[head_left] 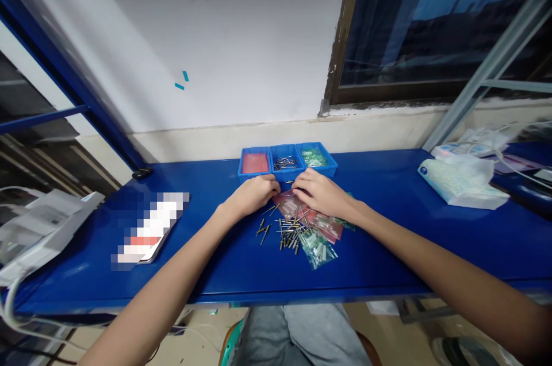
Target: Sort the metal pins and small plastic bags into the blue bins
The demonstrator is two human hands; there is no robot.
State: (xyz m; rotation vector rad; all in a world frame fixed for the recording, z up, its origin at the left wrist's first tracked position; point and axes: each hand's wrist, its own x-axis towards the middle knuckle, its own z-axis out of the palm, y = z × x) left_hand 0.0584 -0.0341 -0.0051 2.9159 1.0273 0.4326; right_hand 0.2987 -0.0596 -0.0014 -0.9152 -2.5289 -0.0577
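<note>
My left hand point(256, 195) is closed at the front of the blue three-part bin point(282, 172), its fingertips near a red plastic bag point(288, 207). Across from it, my right hand point(318, 189) curls its fingers over the same bag's upper edge. What either hand pinches is too small to make out. Metal pins point(291, 232) lie in a loose pile below the hands, with a few more to the left. Beside the pile is a green bag point(318, 248) with pale pieces inside. The bin holds red bags point(255, 163), metal pins point(285, 163) and green bags point(314, 157).
On the blue table point(233, 274), a tissue pack point(463, 182) lies at the right. A partly blurred white object point(157, 228) lies left of my left arm. White equipment point(43, 228) stands at the far left. The wall point(241, 67) rises behind the bin.
</note>
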